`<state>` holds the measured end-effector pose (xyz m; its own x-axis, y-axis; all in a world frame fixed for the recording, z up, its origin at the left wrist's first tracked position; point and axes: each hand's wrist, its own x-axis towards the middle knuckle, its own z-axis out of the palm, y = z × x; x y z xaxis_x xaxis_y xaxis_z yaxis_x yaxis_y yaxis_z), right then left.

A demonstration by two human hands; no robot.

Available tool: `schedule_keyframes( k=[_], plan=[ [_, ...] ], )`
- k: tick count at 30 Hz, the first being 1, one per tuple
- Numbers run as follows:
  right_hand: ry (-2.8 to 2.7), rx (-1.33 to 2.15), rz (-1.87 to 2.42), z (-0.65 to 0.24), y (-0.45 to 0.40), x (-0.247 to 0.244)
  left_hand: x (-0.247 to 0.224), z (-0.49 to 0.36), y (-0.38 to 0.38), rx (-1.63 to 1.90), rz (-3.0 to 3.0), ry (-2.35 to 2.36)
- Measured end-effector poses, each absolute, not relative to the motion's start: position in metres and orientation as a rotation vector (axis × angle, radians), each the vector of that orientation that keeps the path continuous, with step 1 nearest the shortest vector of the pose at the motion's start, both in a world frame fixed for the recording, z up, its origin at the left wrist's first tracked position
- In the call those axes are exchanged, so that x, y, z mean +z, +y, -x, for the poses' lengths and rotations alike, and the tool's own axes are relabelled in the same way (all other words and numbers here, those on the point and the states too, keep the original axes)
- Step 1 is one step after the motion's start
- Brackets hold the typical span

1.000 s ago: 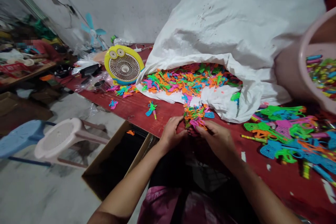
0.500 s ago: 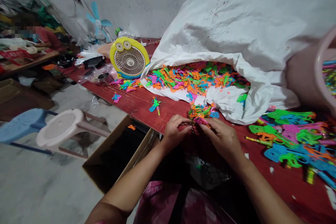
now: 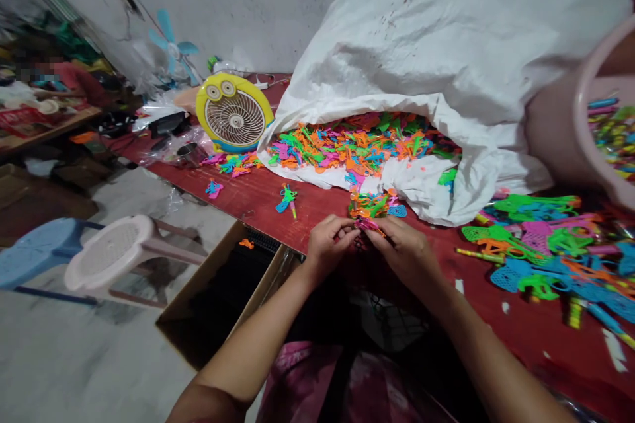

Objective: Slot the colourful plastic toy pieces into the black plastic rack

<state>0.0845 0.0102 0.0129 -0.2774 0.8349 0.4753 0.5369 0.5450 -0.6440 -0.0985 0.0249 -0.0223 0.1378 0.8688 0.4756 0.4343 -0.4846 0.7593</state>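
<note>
Head view: two bare hands meet at the near edge of a red table [image 3: 253, 201], at a small pink piece [image 3: 367, 224]. From here I see the right hand [image 3: 409, 248] pinching it between thumb and fingers; the left hand [image 3: 328, 238] has its fingers bent and drawn together at the other end, though I cannot tell whether they grip it. Just beyond the fingertips sits a heap of mixed pieces [image 3: 370, 203], and behind that lies a white sack [image 3: 421, 46], bright plastic pieces [image 3: 342, 145] showing in its mouth. Off to the left, a green and blue piece [image 3: 286, 199] lies near a yellow fan [image 3: 235, 120]; to the right, larger toys [image 3: 538, 238] are strewn before a pink bucket [image 3: 553, 115]
</note>
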Motion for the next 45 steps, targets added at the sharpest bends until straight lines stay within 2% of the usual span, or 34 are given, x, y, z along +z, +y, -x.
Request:
schedule_keyframes(
  k=[17, 23, 29, 38, 45],
  plan=[
    [-1.682, 0.467, 1.234, -0.097, 0.001, -0.006, -0.024, 0.089, 0.024, 1.269, -1.931, 1.454],
    [-1.638, 0.466, 1.341, -0.108, 0.002, 0.001, -0.022, 0.091, 0.018, 1.222, -1.911, 1.478],
    [-1.781, 0.300, 1.455, -0.140, -0.001, 0.005, -0.011, 0.076, 0.023, 1.470, -1.704, 1.627],
    [-2.116, -0.012, 1.717, -0.147, 0.023, 0.014, -0.035, 0.078, 0.050, 1.319, -1.682, 1.300],
    [-2.356, -0.058, 1.772, -0.141, 0.044, 0.021, -0.031, 0.104, 0.073, 1.134, -1.726, 1.040]
  ],
)
